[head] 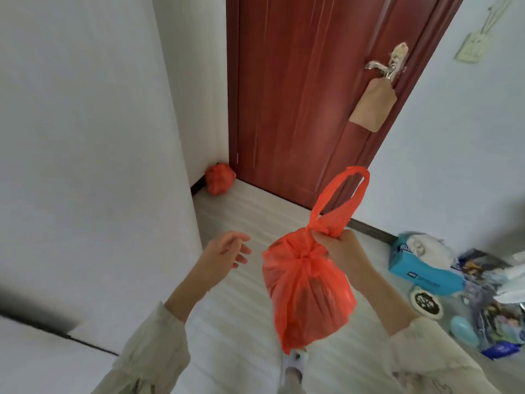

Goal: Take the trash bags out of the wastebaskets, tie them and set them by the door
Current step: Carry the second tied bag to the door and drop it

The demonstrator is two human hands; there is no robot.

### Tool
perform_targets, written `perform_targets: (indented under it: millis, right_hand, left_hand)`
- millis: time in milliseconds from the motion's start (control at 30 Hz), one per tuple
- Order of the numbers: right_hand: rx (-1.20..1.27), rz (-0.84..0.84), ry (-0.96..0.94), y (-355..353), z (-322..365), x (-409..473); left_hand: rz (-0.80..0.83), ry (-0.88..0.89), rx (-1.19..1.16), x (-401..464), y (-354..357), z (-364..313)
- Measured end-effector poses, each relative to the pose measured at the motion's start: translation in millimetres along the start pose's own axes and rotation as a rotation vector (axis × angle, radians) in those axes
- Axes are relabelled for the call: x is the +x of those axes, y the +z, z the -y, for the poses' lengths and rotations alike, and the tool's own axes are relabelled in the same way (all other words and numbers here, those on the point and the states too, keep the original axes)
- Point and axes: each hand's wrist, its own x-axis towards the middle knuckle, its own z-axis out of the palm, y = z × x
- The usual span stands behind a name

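Head view, hallway facing a red-brown door [298, 95] at upper centre of the frame.

Right hand [342, 250]: closed around the knotted neck of an orange trash bag [308, 294], centre of frame. The bag hangs clear of the floor [250, 223]; its top is tied, and one handle loop [343, 194] stands up above the fist.

Left hand [227, 251]: left of the bag, fingers spread and loosely curled, holding nothing, not touching the bag.

Second orange trash bag [219, 179]: tied, resting on the floor in the corner at centre left of the frame, just beside the lower left of the door frame and against the white wall [85, 123].

Door handle [383, 66], metal, with a tan paper tag [372, 106] hanging from it.

Lower right of frame, on the floor along the wall: blue tissue box [423, 273], a small round dish [427, 301], and a pile of printed packets [494, 317], blurred.

Cream sleeves [147, 351] on both arms. One white shoe [294, 362] shows below the held bag.
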Motion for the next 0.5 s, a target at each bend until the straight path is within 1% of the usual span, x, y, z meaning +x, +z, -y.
perform_targets:
  millis: [100,200,300,400,500]
  right_hand:
    - [-0.003,0.073,0.003,2,16,97]
    - [0.015,0.139,0.032,0,36,185]
    - [-0.004,0.232,0.055,5,60,263]
    - [-0.037,0.316,0.058,27,85,336]
    - [-0.066,0.387,0.063,59,108,399]
  left_hand:
    - [-0.074,-0.058,-0.019,78,7,-2]
    - [-0.209,-0.114,-0.081,157,16,-14]
    - [-0.251,-0.158,-0.128,222,25,-25]
    - [-0.271,-0.224,-0.171,271,19,-23]
    - [-0.384,-0.308,-0.196,320,1,-13]
